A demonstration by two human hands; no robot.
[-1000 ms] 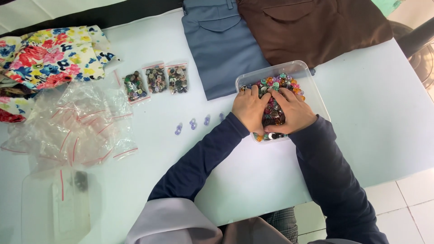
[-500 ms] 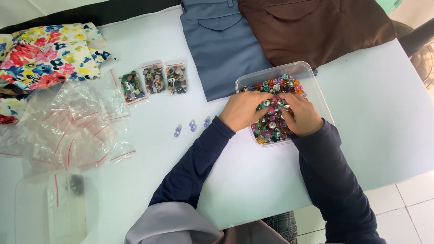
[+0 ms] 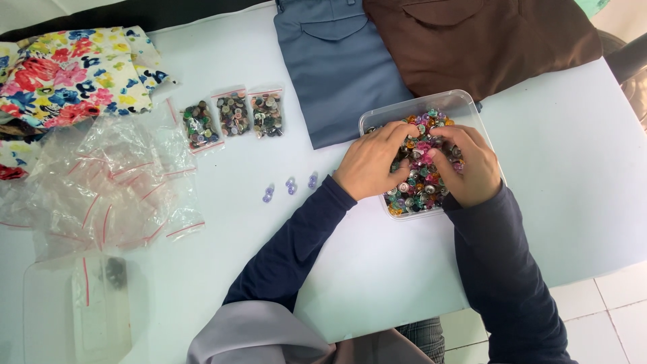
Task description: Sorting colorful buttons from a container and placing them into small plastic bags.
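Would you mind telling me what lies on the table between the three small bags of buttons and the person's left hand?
In the head view, three small lilac buttons lie between the bags of buttons and the left hand.

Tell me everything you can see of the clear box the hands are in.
The clear plastic box is a shallow, lidless rectangular tub with rounded corners, lying flat on the pale table. It is heaped with small mixed-colour buttons. Its far edge lies against the folded blue and brown garments. The left hand and right hand both dig into the buttons, covering much of its middle.
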